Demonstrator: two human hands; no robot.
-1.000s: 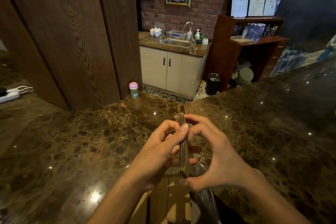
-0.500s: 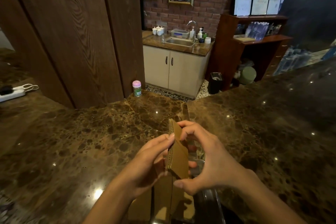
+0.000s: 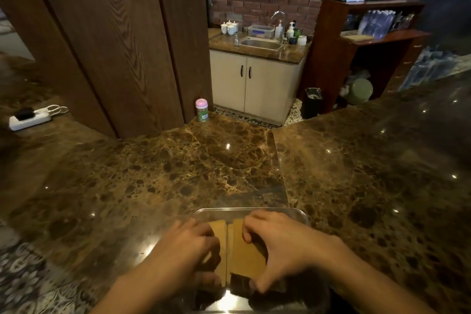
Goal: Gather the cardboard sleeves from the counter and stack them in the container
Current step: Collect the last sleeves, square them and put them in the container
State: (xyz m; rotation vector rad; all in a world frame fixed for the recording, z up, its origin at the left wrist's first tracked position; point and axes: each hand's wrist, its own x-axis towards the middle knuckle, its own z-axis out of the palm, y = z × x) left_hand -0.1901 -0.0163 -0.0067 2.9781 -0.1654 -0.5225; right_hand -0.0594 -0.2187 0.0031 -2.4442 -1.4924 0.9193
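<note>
Cardboard sleeves [image 3: 243, 252] lie flat in two side-by-side piles inside the clear container [image 3: 251, 209], which stands on the marble desk [image 3: 178, 173] at its near edge. The right grip [image 3: 283, 245] spans the right pile, with its fingers curled over the far end and its thumb at the near end, pinching it. The left grip [image 3: 188, 245] rests with curled fingers on the left pile; blur hides whether it holds anything. A pink-capped jar [image 3: 201, 109] stands well apart at the desk's far edge.

Dim, warm light; pinpoint glare on the counter [image 3: 229, 173]; edges bowed, blurred.
</note>
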